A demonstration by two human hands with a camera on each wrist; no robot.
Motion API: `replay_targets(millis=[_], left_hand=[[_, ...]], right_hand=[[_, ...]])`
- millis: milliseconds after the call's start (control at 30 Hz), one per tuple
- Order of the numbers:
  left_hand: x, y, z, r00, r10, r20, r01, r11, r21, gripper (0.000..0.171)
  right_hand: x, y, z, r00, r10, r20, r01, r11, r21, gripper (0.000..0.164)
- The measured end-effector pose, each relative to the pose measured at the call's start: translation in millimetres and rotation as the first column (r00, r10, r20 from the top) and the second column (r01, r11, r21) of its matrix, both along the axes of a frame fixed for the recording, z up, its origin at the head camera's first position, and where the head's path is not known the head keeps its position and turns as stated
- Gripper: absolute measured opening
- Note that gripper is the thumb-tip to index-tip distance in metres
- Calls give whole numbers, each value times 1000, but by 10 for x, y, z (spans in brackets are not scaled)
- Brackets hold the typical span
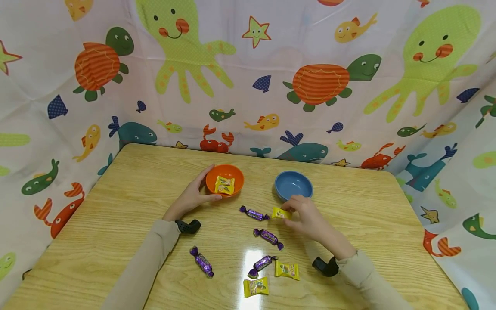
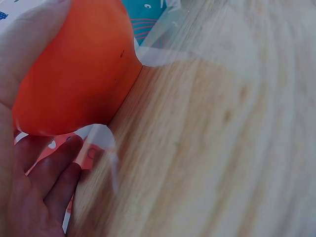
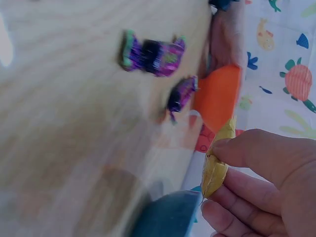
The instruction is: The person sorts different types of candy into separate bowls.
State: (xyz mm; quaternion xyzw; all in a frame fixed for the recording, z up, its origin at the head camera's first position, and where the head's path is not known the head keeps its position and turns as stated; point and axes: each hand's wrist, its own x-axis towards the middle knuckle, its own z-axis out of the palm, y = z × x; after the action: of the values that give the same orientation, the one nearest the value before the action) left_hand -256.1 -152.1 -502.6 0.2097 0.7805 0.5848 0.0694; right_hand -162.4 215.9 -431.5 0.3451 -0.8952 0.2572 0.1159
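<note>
In the head view, the right hand (image 1: pixel 306 218) is pinching a small, flat, yellow-wrapped candy (image 1: pixel 280 213), its long axis running roughly left to right, just on the near side of the round blue bowl (image 1: pixel 293 184). The left hand (image 1: pixel 192 196) is cupping the round, glossy orange bowl (image 1: pixel 224 171), farther off to the left; fingers are covering the candy's right end.

In the left wrist view, thumb and fingers are curving around the orange bowl, whose inside is not showing.

In the right wrist view, thumb and fingers are gripping the candy edge-on; the blue bowl is being cut off below, and two purple twist-wrapped candies (image 3: pixel 160 57) are blurring.
</note>
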Motion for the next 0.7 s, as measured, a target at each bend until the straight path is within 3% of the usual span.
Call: replay_targets(millis=[300, 700], left_hand=[[17, -8, 9, 1000, 3, -2, -3, 1000, 4, 102], [11, -8, -4, 1000, 2, -7, -2, 1000, 2, 102]], right_hand=[[-183, -154, 208, 999, 19, -31, -18, 1000, 4, 20], [-477, -495, 467, 996, 6, 84, -8, 1000, 15, 18]])
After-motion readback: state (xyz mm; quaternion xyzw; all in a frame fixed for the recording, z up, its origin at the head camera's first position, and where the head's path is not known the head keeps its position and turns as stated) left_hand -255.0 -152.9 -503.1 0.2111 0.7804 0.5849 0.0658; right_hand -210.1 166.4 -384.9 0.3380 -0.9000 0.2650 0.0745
